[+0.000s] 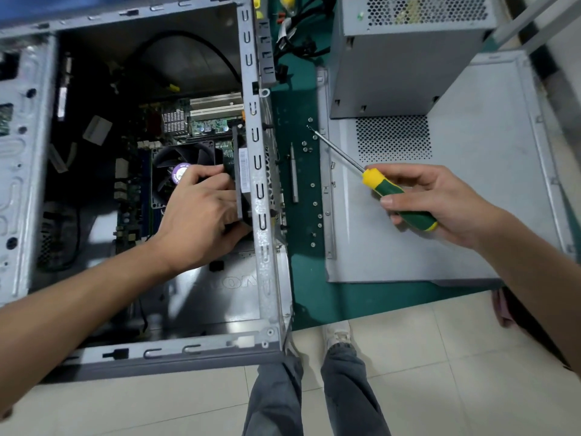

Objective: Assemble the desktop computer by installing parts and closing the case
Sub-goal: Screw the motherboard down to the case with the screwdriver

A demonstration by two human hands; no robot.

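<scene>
Case fan (242,180): dark, rigid, light plastic frame, held against right wall inside open computer case (257,234). Left hand (201,215) grasps its edges; best hold there, clear of blades. Right hand (440,202) grips screwdriver (393,196), tip over loose screws (309,146).

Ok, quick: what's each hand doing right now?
Left hand: inside the computer case, gripping a black card-like part by the rear wall.
Right hand: grip closed on the screwdriver, its tip at the loose screws.
</scene>
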